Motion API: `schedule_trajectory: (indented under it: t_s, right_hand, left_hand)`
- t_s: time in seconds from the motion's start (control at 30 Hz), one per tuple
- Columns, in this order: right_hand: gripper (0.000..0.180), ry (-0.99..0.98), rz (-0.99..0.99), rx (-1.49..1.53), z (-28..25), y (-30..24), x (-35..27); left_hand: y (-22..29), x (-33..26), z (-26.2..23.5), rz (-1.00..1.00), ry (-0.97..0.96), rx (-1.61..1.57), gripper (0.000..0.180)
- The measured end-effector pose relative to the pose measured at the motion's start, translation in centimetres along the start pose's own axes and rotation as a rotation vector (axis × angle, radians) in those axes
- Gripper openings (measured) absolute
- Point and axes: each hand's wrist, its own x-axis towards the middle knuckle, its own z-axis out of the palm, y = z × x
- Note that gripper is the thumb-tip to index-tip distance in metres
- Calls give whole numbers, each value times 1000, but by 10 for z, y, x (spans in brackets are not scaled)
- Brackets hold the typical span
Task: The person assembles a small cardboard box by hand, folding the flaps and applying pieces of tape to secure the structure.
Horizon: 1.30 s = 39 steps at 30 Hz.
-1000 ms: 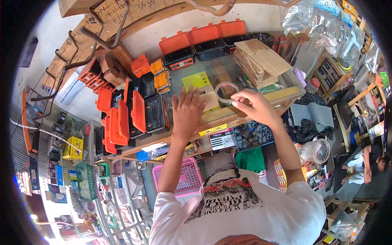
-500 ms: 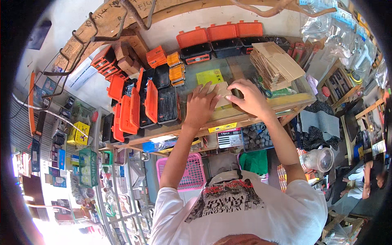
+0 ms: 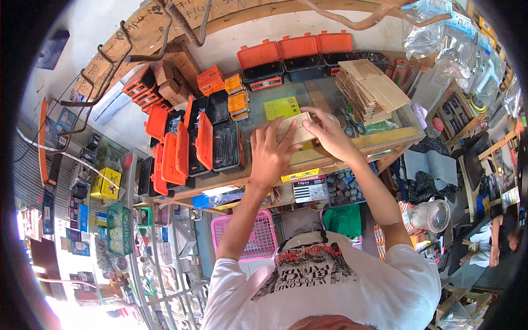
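A small light-brown cardboard box (image 3: 297,130) is held between my two hands above the glass-topped counter (image 3: 324,93). My left hand (image 3: 270,147) grips its left side, fingers over the top. My right hand (image 3: 332,135) grips its right end, thumb on the upper face. Behind the box lies a yellow printed sheet (image 3: 279,107). A stack of flat cardboard pieces (image 3: 371,91) sits to the right of my right hand, with dark-handled scissors (image 3: 352,124) in front of it.
Open black cases with orange lids (image 3: 181,148) crowd the counter's left; similar cases (image 3: 302,65) line the back. Small orange boxes (image 3: 238,103) stand between them. Metal hooks (image 3: 135,55) hang above at left. A pink basket (image 3: 256,236) is below. Another person (image 3: 487,242) is at far right.
The cardboard piece, flatter and lower on the counter before, is now raised and box-shaped. My right hand has closed in on its end, and my left fingers have drawn round its side.
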Motion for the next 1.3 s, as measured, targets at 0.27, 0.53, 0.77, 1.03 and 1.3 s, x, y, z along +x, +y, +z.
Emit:
schedule_trajectory:
  t_s: [0.27, 0.53, 0.77, 1.03, 1.3]
  right_hand:
    - [43, -6, 195, 313, 20, 5, 14]
    - [40, 41, 173, 304, 29, 5, 25]
    - [39, -17, 141, 214, 28, 9, 23]
    - [43, -52, 302, 252, 26, -4, 14]
    - [45, -151, 155, -448, -1, 41, 36]
  left_hand:
    - [-15, 10, -3, -75, -18, -171, 57]
    - [-13, 13, 9, -1109, 187, -1470, 47]
    - [-19, 5, 16, -1008, 73, -1327, 45]
    - [-25, 2, 14, -1060, 12, -1344, 59]
    - [-48, -6, 28, -767, -44, -822, 53]
